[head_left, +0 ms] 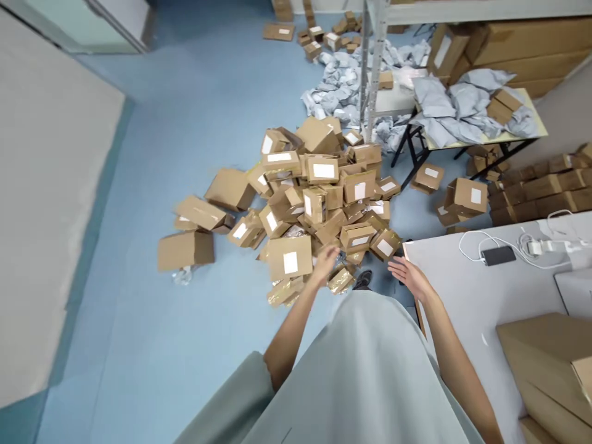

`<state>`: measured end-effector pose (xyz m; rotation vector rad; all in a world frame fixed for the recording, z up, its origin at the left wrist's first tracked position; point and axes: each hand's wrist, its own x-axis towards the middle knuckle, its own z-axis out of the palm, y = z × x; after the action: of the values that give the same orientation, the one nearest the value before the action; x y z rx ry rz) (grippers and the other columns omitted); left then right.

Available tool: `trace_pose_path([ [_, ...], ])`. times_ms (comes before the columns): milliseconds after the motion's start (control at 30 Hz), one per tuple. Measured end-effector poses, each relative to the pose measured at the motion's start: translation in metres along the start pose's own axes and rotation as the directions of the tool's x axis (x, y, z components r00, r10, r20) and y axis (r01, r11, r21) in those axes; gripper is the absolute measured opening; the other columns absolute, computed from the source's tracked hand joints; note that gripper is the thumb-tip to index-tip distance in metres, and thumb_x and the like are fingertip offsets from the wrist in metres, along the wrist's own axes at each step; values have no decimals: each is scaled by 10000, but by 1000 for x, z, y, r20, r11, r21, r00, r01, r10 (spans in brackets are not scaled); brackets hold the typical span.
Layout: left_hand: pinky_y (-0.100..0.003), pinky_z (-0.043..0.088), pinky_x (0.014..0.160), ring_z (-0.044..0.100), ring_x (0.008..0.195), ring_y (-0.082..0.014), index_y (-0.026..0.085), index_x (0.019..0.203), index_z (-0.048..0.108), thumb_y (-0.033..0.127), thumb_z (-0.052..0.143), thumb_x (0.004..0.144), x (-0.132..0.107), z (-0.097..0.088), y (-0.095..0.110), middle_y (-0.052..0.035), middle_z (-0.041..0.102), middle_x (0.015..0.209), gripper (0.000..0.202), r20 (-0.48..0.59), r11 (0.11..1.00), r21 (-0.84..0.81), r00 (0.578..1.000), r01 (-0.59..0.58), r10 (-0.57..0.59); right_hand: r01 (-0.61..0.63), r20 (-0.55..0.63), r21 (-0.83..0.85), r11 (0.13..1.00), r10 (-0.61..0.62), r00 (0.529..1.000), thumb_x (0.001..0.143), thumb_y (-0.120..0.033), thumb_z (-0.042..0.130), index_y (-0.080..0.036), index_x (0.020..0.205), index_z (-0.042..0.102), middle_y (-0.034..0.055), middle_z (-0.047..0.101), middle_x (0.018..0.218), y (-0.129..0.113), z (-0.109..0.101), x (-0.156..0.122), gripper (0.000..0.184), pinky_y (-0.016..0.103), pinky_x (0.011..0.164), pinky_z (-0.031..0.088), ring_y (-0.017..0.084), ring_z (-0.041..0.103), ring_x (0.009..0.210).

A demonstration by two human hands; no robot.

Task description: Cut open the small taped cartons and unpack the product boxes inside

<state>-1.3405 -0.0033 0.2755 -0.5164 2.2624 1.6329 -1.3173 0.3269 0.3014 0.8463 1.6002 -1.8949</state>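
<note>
I look down at a heap of small cardboard boxes (319, 191) with white labels on a blue floor. My left hand (326, 262) reaches down toward the near edge of the heap, just right of a labelled box (290, 258); it is blurred and seems to hold nothing. My right hand (407, 274) hovers open, fingers spread, at the corner of a white table (462, 290). Both hands are empty as far as I can see.
A phone with white cables (498, 254) lies on the white table, and large brown cartons (546, 364) sit at its near right. Grey mail bags (457, 105) cover a folding table and the floor by a metal shelf post (367, 68). More boxes are stacked at the right wall.
</note>
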Motion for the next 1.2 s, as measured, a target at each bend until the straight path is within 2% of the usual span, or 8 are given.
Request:
trace_pose_path([
  [133, -505, 618, 1131, 817, 1167, -306, 191, 1125, 791, 441, 749, 967, -17, 104, 28, -138, 863, 1175, 299, 369, 999, -36, 929, -27, 39, 60, -177, 175, 983, -29, 984, 992, -575, 680, -297, 1212, 769, 123, 840, 1334, 46, -66, -49, 366, 547, 1290, 514, 317, 784, 1320],
  [300, -483, 624, 1140, 822, 1193, -296, 183, 1141, 779, 398, 784, 929, -37, 182, 58, -155, 857, 1229, 302, 723, 986, -23, 678, -167, 131, 242, -445, 404, 882, -42, 895, 960, -597, 721, -300, 1211, 773, 125, 833, 1341, 101, -94, -122, 393, 558, 1256, 549, 336, 777, 1328],
  [533, -559, 525, 1261, 760, 1349, -347, 191, 1191, 725, 590, 703, 935, -55, 290, 105, -207, 809, 1353, 475, 960, 897, -20, 244, -442, 141, 661, -806, 505, 555, 29, 591, 981, -540, 752, -248, 1300, 771, 167, 822, 1363, 172, -94, -230, 433, 513, 1219, 569, 321, 805, 1268],
  [633, -552, 510, 1275, 738, 1386, -352, 196, 1226, 723, 652, 684, 928, -90, 339, 123, -202, 803, 1376, 546, 992, 837, -47, 72, -545, 103, 790, -885, 453, 414, 103, 454, 996, -523, 753, -236, 1303, 776, 169, 825, 1359, 208, -84, -270, 421, 512, 1225, 562, 321, 807, 1269],
  [733, -538, 509, 1278, 725, 1406, -345, 201, 1274, 722, 684, 668, 931, -136, 373, 130, -189, 796, 1404, 595, 995, 778, -96, -58, -620, 76, 869, -924, 378, 318, 189, 332, 1004, -520, 759, -238, 1284, 782, 162, 830, 1353, 243, -72, -298, 398, 515, 1225, 565, 320, 811, 1262],
  [933, -548, 520, 1266, 735, 1390, -364, 205, 1309, 705, 743, 681, 896, -225, 411, 116, -206, 781, 1427, 679, 981, 748, -122, -195, -652, -9, 931, -921, 299, 211, 319, 223, 973, -542, 806, -269, 1258, 789, 128, 844, 1328, 302, -92, -325, 395, 526, 1224, 573, 312, 820, 1232],
  [1100, -579, 520, 1266, 735, 1389, -385, 244, 1283, 716, 762, 704, 876, -289, 451, 91, -188, 792, 1412, 660, 976, 744, -94, -208, -662, -62, 946, -910, 250, 207, 385, 157, 891, -576, 877, -261, 1189, 790, 142, 836, 1301, 349, -164, -352, 442, 529, 1171, 591, 318, 822, 1168],
  [1200, -567, 539, 1252, 735, 1389, -394, 247, 1277, 736, 783, 711, 864, -328, 482, 79, -190, 791, 1413, 676, 978, 711, -73, -191, -700, -89, 934, -917, 210, 290, 389, 85, 836, -617, 903, -262, 1218, 787, 148, 817, 1298, 378, -223, -377, 534, 539, 1153, 584, 329, 794, 1190],
])
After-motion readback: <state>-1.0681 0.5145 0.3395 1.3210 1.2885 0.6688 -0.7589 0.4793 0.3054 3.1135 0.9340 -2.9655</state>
